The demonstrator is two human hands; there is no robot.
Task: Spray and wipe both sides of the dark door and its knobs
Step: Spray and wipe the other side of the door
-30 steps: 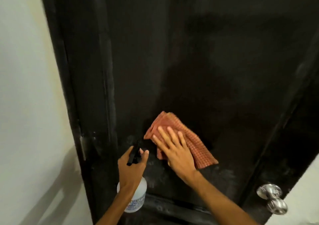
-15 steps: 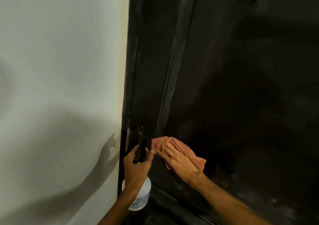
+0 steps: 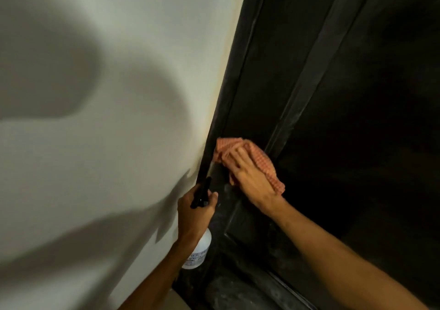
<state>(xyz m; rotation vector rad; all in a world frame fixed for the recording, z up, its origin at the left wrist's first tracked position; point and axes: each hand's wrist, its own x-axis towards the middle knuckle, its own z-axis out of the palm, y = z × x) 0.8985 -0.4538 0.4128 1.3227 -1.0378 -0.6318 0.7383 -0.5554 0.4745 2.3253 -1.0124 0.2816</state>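
The dark door (image 3: 357,95) fills the right half of the view, with raised vertical mouldings along its left stile. My right hand (image 3: 252,178) lies flat on an orange checked cloth (image 3: 259,159) and presses it against the door's left stile, close to the frame edge. Below and to the left, my left hand (image 3: 195,212) grips the neck of a white spray bottle (image 3: 198,252) with a black trigger head (image 3: 201,193), held upright beside the frame. No door knob is in view.
A pale wall (image 3: 107,119) takes up the left half, with soft shadows of my head and arms on it. The dark door frame (image 3: 228,100) runs diagonally between wall and door. A dusty lower rail (image 3: 238,290) lies at the bottom.
My right hand has slid the cloth leftward from the door's middle panel to its left stile. The view has swung left, so the knob has dropped out and the wall fills more.
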